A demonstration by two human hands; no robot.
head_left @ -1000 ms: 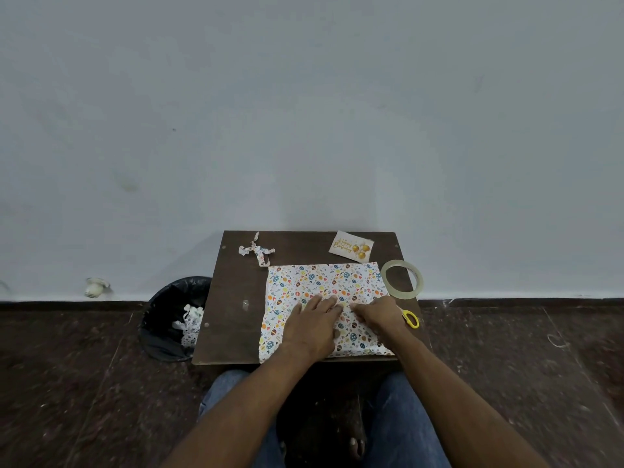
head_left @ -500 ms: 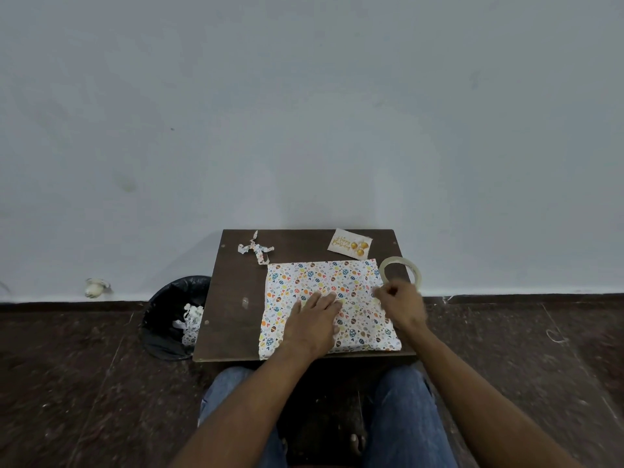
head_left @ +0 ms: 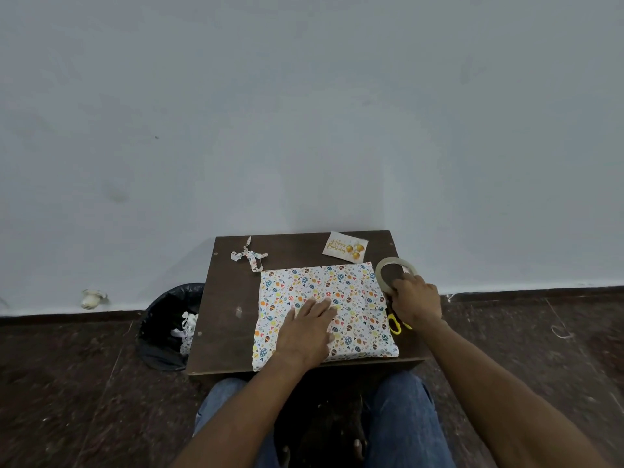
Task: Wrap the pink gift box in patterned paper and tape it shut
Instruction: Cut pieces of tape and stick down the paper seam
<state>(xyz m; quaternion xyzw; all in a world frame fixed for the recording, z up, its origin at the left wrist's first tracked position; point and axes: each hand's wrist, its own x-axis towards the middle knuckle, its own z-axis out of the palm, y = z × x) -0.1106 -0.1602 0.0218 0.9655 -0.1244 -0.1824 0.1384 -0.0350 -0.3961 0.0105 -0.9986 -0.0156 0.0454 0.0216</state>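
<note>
the left hand [head_left: 305, 327] is lying flat on the paper [head_left: 324, 309], fingers straight and released, pressing the wrap down over the box, which is hidden under it at the middle of the worktop [head_left: 229, 319]. the right hand [head_left: 417, 302] is closing its grip on the tape [head_left: 395, 273], fingers curling round the near rim of the roll, just right of the paper's far right corner. under that grip, yellow scissors [head_left: 395, 324] are lying on the worktop, touching the paper's right edge and partly covered by the wrist. beyond the tape-holding grip and a little left, a card [head_left: 344, 247] is resting near the far edge. well left of the flat hand and farther off, a twisted scrap [head_left: 250, 256] of the same paper is lying on the wood. off the worktop, left of both hands, a bin [head_left: 169, 327] with a black liner is standing on the floor [head_left: 67, 383], holding white scraps.
</note>
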